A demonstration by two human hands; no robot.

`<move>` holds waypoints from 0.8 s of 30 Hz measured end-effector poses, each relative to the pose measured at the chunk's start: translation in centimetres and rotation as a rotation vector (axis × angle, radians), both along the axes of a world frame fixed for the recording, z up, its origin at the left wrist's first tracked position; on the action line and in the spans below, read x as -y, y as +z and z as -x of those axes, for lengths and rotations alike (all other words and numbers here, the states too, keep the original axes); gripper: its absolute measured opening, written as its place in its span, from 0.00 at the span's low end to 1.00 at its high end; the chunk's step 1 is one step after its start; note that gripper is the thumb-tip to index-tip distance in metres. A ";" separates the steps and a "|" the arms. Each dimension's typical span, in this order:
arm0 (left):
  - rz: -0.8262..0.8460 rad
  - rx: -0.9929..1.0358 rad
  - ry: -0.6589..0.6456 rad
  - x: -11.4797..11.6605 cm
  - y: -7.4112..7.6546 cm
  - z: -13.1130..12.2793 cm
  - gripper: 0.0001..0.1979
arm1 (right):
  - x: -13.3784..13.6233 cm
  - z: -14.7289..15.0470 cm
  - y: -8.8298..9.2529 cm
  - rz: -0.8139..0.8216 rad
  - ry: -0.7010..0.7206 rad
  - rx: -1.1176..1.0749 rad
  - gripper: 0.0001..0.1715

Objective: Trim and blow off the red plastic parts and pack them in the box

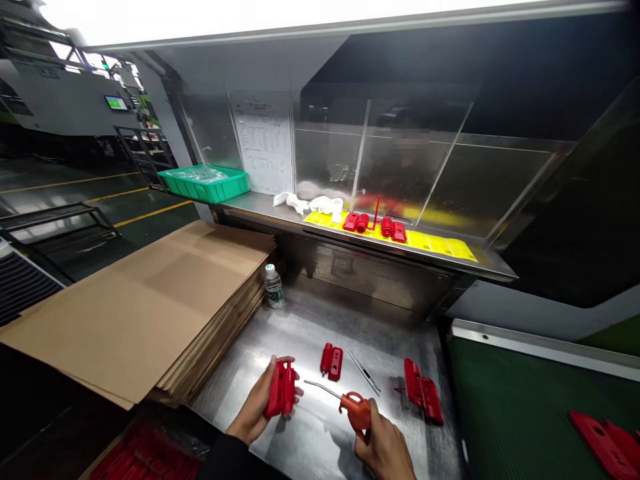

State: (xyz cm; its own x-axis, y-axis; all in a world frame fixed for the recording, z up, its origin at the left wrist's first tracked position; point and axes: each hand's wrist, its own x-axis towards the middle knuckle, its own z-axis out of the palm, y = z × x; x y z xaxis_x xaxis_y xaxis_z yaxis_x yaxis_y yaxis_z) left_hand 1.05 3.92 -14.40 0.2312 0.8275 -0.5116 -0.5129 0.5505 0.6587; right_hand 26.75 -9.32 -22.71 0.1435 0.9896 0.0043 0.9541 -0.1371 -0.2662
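Observation:
A red moulded plastic part (280, 390) rests in my left hand (257, 408), with the fingers wrapped round it above the steel table. My right hand (387, 445) grips an orange air blow gun (357, 412) by its handle. The gun's thin bent metal nozzle points left toward the red part, with a gap between them. Beyond my hands lies another red part (331, 362), and beside it a pair of tweezers (364, 371). Farther right, a larger red moulding (423, 392) lies on the table.
Stacked cardboard sheets (150, 287) flank the table's left side, near a water bottle (274, 287). The back shelf holds a green bin (215, 190), white cloths (320, 203) and red parts (361, 223) on yellow sheeting. A green conveyor (515, 407) runs at right.

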 end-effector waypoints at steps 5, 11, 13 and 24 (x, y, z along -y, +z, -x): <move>0.218 0.183 0.254 -1.3 -0.6 -0.2 0.27 | 0.4 0.6 -0.9 0.013 0.006 -0.016 0.34; 0.305 0.208 0.510 -2.5 -1.6 -1.6 0.26 | -0.2 1.7 -1.4 0.099 -0.077 -0.054 0.36; 0.232 0.174 0.555 -2.2 -1.5 -2.1 0.23 | -0.6 1.7 -1.5 0.119 -0.113 -0.053 0.36; 0.101 0.197 0.439 -1.4 -1.4 -1.8 0.21 | -0.6 1.9 2.3 0.010 -0.090 -0.165 0.29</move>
State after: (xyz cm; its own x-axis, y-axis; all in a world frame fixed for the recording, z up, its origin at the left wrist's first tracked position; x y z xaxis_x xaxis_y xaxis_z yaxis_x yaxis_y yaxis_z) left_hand 2.81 5.35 -15.80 -0.0280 0.8172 -0.5756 -0.8202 0.3104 0.4805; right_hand 24.81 -8.69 -20.45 0.2293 0.9727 -0.0368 0.8812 -0.2235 -0.4165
